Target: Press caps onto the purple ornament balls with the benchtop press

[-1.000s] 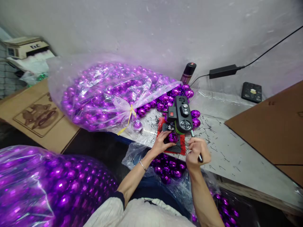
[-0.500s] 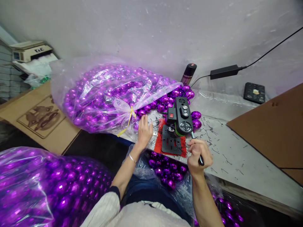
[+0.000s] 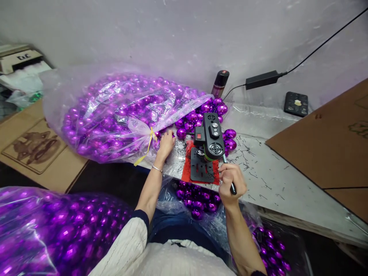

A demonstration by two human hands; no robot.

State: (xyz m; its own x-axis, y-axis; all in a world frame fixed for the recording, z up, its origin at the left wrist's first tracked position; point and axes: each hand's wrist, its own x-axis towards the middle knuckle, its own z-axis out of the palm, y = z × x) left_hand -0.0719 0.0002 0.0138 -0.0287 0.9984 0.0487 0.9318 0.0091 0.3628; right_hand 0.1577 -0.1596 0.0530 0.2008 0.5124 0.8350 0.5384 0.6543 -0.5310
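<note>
My right hand (image 3: 233,181) is closed around the black-gripped lever (image 3: 233,188) of a small black bench press (image 3: 213,134). The press has a red switch, round vents and a flat slotted base plate (image 3: 201,168). To its left, my left hand (image 3: 166,145) has its fingers curled over a shiny purple bauble (image 3: 173,135), mostly hidden by the fingers. Beside that hand is the yellow-tied neck of a clear plastic bag (image 3: 115,115) full of faceted purple baubles. Loose purple baubles (image 3: 191,117) lie behind the press, and a few (image 3: 230,138) sit to its right.
A red sheet (image 3: 186,165) lies under the press on the white table (image 3: 258,172), among black wire scraps. Behind stand a spray can (image 3: 220,83), a power adapter (image 3: 263,79) and a dark phone-like slab (image 3: 296,103). Cardboard (image 3: 322,149) leans right; more bagged baubles (image 3: 66,230) are below left.
My left hand has moved in toward the baubles at the bag's neck and its fingers have curled. My right hand keeps its hold on the lever. The whole view has shifted slightly.
</note>
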